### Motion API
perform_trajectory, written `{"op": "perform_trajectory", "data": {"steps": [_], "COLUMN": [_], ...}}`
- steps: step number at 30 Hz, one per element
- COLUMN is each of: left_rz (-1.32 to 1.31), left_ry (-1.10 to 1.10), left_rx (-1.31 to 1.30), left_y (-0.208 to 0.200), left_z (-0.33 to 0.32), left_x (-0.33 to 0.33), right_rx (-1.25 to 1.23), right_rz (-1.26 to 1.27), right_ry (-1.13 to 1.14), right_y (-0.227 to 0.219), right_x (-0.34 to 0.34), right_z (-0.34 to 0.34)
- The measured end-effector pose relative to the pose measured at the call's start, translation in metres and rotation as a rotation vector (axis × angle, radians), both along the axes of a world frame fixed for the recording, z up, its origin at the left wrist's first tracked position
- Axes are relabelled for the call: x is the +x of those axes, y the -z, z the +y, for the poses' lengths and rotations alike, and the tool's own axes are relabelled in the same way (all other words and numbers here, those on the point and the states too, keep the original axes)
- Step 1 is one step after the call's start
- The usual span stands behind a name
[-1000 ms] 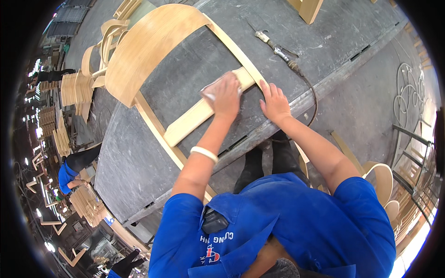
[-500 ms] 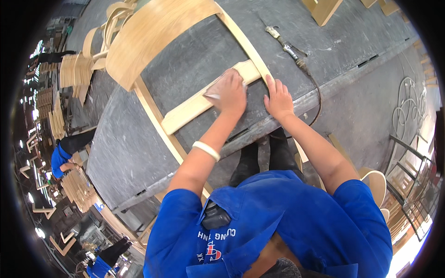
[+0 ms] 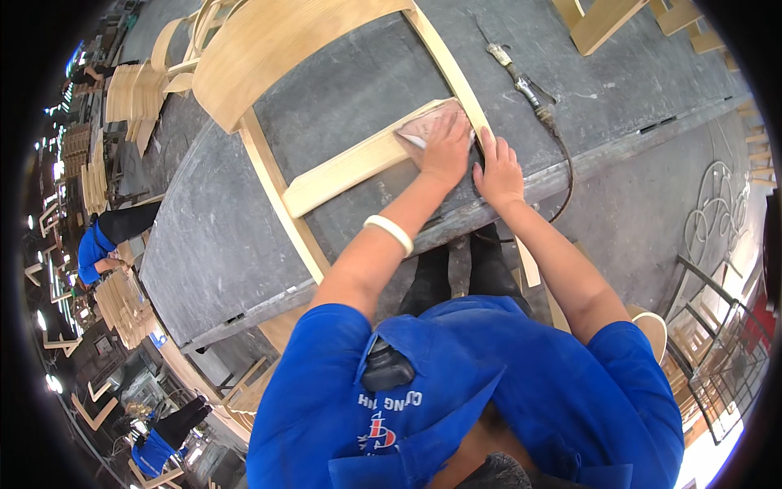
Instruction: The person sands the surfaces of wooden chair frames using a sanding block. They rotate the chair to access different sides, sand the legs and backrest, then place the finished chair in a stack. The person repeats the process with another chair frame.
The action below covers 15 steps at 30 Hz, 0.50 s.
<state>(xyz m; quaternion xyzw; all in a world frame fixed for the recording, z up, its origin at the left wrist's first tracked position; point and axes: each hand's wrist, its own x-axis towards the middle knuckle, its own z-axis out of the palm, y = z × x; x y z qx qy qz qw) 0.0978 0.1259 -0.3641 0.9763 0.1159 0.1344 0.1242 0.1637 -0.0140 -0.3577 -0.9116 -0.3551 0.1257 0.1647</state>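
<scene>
A pale wooden chair frame (image 3: 269, 175) with a wide curved backrest (image 3: 273, 57) lies on the grey worktable. Between its two side bars runs a flat crossbar (image 3: 350, 169). My left hand (image 3: 446, 155), a white band on its wrist, presses a folded sheet of sandpaper (image 3: 417, 132) onto the crossbar's right end. Its fingers lie over the sheet. My right hand (image 3: 500, 175) grips the right side bar (image 3: 446, 61) near its lower end, fingers over the wood and thumb on the near side.
An air blow gun (image 3: 525, 90) with a hose lies right of the frame. Curved chair parts (image 3: 175, 49) and stacked wooden pieces (image 3: 134, 98) stand at the left. More wooden parts (image 3: 607, 24) sit at the far right. A co-worker in blue (image 3: 96, 248) bends beyond the table's left edge.
My left hand has slid the sandpaper right along the crossbar, toward the right side bar. My right hand stays at that bar. The whole view has shifted slightly.
</scene>
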Motion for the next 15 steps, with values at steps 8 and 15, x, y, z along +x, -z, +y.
{"op": "perform_trajectory", "data": {"steps": [8,15], "left_rz": [0.067,-0.049], "left_ry": [0.012,0.04], "left_rx": [0.074,-0.015], "left_y": [-0.006,0.021], "left_z": [0.028,0.005], "left_x": [-0.05,-0.003], "right_rx": [0.02,0.036], "right_rz": [0.026,-0.001], "right_ry": [-0.002,-0.023], "right_y": [-0.004,-0.002], "right_x": [-0.001,-0.004], "right_z": [0.001,0.003]}}
